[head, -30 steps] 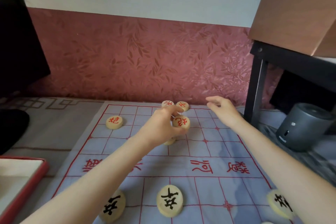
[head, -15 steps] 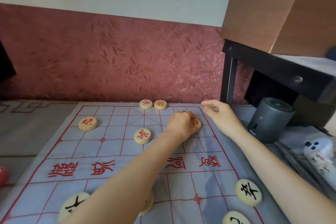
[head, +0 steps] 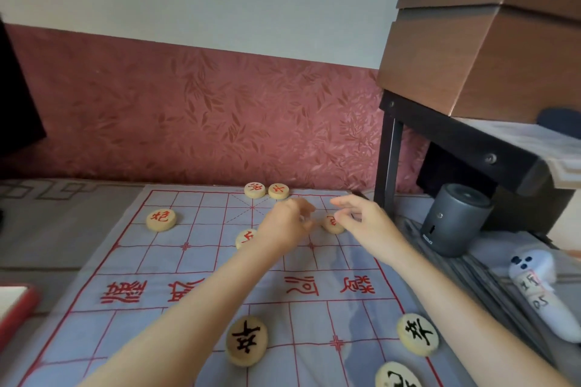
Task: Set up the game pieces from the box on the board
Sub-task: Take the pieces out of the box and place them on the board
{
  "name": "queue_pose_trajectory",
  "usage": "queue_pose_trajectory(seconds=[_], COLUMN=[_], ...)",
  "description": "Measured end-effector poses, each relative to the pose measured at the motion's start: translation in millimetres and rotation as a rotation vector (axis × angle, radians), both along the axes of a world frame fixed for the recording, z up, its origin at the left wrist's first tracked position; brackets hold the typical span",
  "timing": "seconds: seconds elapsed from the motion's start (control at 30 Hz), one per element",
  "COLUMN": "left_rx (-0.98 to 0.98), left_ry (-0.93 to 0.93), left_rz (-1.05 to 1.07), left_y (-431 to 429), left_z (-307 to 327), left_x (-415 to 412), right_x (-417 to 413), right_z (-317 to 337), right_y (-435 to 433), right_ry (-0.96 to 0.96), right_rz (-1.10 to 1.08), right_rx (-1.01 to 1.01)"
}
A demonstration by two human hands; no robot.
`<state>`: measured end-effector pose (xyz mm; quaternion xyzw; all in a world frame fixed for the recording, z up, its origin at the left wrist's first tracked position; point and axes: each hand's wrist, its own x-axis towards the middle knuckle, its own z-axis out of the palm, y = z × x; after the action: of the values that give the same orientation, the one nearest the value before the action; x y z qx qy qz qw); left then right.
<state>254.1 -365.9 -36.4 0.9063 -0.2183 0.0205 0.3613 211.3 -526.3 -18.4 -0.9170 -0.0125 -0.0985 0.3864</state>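
Note:
A light blue cloth board [head: 201,264] with red grid lines lies in front of me. Red-marked round wooden pieces sit at its far side: two at the back edge [head: 254,190] [head: 278,191], one at the left [head: 161,219], and one [head: 243,237] half hidden by my left wrist. Another red piece [head: 331,225] lies between my hands. My left hand [head: 287,223] is just left of it, fingers loosely curled and holding nothing. My right hand [head: 361,220] has its fingers spread, fingertips at the piece's right edge. Black-marked pieces [head: 246,341] [head: 417,338] [head: 396,375] lie near me.
A red box [head: 19,308] with a white inside pokes in at the left edge. Right of the board stand a black table leg [head: 388,151], a grey cylinder [head: 452,223] and a white controller [head: 540,292]. A brown carton [head: 487,50] sits on the table above.
My left hand carried a red piece to the right side of the board and let go of it there. My right hand moved down beside that piece.

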Motion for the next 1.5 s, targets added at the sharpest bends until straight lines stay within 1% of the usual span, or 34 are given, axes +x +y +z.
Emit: queue_pose_trajectory(seconds=[0.07,0.13,0.2,0.37,0.53,0.77,0.93,1.03,1.07,1.13,1.17,1.23,1.33,1.43,1.5], left_rx=[0.110,0.202,0.225,0.212,0.155,0.127,0.078,0.082,0.107,0.186,0.237,0.316,0.353,0.384,0.366], left_ry=[-0.013,-0.069,-0.086,-0.050,-0.047,-0.035,-0.008,0.010,0.020,0.039,0.050,0.054,0.046,0.030,0.016], left_rz=[0.018,0.051,0.085,0.202,0.348,0.558,0.639,0.641,0.629,0.590,0.572,0.544,0.530,0.523,0.528], left_y=[27,60,96,181,252,335,369,385,389,393,392,391,390,391,392], left_z=[8,17,25,34,32,26,23,15,13,8,6,2,-3,-5,-6], left_x=[-13,-28,-43,-87,-133,-192,-222,-236,-239,-243,-244,-246,-243,-241,-240], right_x=[-6,-11,-17,-37,-57,-83,-101,-114,-118,-125,-129,-136,-141,-143,-144], right_z=[3,3,3,3,7,12,8,0,-3,-6,-6,-4,-8,-7,-5], right_y=[11,24,41,98,163,251,302,327,335,348,353,361,371,373,373], right_ry=[0.030,0.048,0.059,0.101,0.112,0.123,0.115,0.093,0.060,-0.088,-0.128,-0.059,0.015,0.068,0.088], right_rz=[0.035,0.063,0.094,0.255,0.399,0.598,0.706,0.775,0.780,0.779,0.781,0.787,0.824,0.869,0.889], right_rx=[-0.019,-0.048,-0.062,-0.090,-0.143,-0.129,-0.158,-0.216,-0.264,-0.394,-0.422,-0.436,-0.529,-0.506,-0.491])
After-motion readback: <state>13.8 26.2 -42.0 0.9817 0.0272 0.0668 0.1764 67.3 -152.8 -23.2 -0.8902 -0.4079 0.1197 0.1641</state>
